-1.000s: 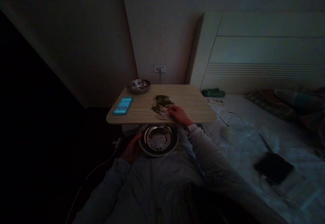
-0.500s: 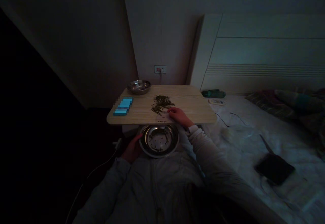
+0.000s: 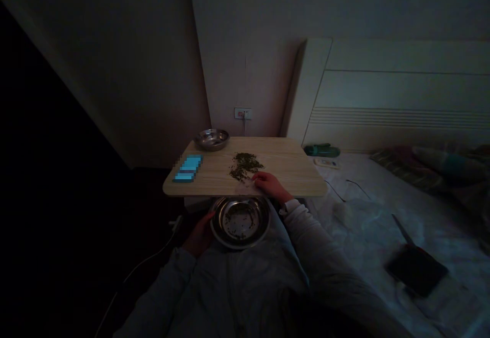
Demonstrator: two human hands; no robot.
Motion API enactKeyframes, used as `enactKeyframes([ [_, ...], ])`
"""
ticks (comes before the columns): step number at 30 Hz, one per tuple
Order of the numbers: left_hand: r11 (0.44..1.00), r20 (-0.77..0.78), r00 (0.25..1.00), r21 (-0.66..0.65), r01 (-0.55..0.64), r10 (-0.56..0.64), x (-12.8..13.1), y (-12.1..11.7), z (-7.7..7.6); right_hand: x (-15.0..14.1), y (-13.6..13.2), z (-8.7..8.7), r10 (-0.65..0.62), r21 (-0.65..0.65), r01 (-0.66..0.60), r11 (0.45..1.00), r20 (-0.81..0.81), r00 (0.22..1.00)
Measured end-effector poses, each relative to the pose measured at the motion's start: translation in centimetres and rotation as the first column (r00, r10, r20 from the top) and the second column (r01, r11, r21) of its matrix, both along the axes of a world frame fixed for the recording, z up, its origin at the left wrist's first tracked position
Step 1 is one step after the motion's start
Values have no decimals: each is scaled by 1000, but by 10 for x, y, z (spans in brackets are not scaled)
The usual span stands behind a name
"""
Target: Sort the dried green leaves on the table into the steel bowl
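The dim room is bounded by a pale wall [image 3: 264, 31] and, to the right, by a bed [image 3: 325, 236] with a broad headboard [image 3: 383, 90]. Against the bed's left side a small wooden table [image 3: 293, 162] is set over the lap, apparently so that its top is kept within easy reach of both hands.

Below the middle of the table's near edge, a large metal bowl [image 3: 263, 216] is held on the lap. Its open mouth is turned upward, with dark bits [image 3: 237, 236] scattered inside; by its place there, whatever drops over the edge could be caught. Its left rim is gripped by the left hand [image 3: 199, 235], and so it is probably kept from sliding or tipping on the uneven clothing.

The right hand [image 3: 270, 186] is rested low over the tabletop, just inside the near edge, with its fingers drawn narrowly together at the near side of a loose green heap [image 3: 245, 164]. By this closeness, small pieces can be touched without the heap being disturbed. Whether anything is pinched by the fingertips cannot be told.

At the far left corner a second metal bowl [image 3: 213, 146] is stood, and along the left edge a lit phone [image 3: 187, 168] is laid flat; by both, the middle is left to the heap. Beside the fingers, a thin pale piece [image 3: 244, 188] is seen near the edge, too faint to be identified.
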State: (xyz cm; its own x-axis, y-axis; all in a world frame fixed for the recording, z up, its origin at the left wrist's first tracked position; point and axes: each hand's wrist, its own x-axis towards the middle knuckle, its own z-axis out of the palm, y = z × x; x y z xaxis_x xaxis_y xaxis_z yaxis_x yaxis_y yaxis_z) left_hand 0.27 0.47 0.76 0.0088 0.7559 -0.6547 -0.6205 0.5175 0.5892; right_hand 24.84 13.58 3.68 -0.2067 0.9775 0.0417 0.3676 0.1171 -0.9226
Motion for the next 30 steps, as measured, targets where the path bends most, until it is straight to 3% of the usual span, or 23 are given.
enactKeyframes([
  [5, 1000, 2, 1000, -11, -13, 13, 0, 0, -2, -1, 1, -2, -13, -16, 13, 1000, 19, 1000],
  [12, 1000, -11, 1000, -24, 3, -3, 2, 1, -2, 4, 12, -7, -204, 49, 210, 976, -102, 974],
  [25, 999, -27, 999, -13, -46, 46, 4, 0, -1, 2, 15, -9, -200, 22, 205, 979, -128, 971],
  [30, 1000, -19, 1000, -8, -12, 12, 6, -2, 2, 2, 15, -8, -240, 12, 243, 970, -118, 964],
])
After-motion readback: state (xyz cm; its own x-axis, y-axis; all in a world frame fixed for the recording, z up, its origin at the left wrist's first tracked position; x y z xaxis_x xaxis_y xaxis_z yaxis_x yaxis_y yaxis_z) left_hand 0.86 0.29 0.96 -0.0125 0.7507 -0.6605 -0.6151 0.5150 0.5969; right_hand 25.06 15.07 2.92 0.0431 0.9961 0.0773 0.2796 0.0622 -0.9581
